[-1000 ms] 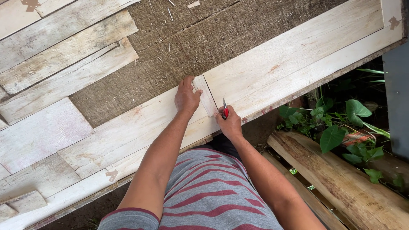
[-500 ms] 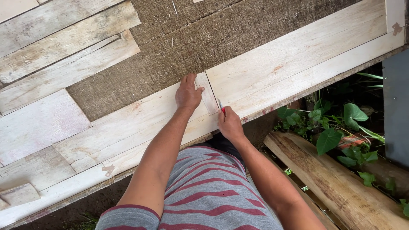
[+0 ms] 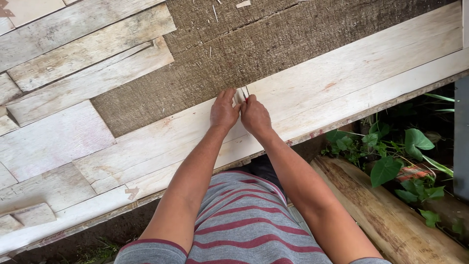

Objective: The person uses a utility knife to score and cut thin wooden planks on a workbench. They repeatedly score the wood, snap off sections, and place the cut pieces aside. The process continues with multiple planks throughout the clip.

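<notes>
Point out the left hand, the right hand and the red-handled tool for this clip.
left hand (image 3: 223, 111), head view, on the back of the hand.
right hand (image 3: 255, 117), head view, on the back of the hand.
red-handled tool (image 3: 245, 93), head view, on the tip showing above the right hand's fingers.

Open boards all round, crowded only where my hands meet

My left hand (image 3: 223, 111) and right hand (image 3: 255, 116) press together on the pale plank (image 3: 342, 83), a thin red tool (image 3: 245, 96) between them. Bare plank runs free to either side; the rough brown board (image 3: 273, 39) beyond lies flat and unobstructed. Behind me, a log (image 3: 386, 215) and leafy plants (image 3: 391, 156) close off the right.
</notes>
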